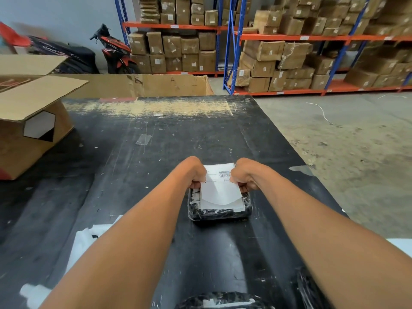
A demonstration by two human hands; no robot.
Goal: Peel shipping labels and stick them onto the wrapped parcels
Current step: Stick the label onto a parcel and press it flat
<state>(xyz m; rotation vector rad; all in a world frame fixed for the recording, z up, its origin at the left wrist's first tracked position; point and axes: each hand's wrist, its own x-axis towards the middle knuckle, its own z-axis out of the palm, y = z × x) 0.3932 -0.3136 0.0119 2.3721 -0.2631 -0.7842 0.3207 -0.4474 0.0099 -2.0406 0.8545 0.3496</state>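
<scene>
**Now: label (219, 188) held over parcel (219, 212)**

Left grip (194, 175) clenches the left edge of the white shipping label, and right grip (244, 177) pinches its right edge. The label, barcode at its far end, lies over the black wrapped parcel, which sits in the middle of the desk (178, 134). An open cardboard box (26, 139) stands at the desk's left.

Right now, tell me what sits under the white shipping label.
Under the white paper shipping label lies a black plastic-wrapped parcel; its near edge and corners show. The label, left hand and right hand cover its top.
</scene>
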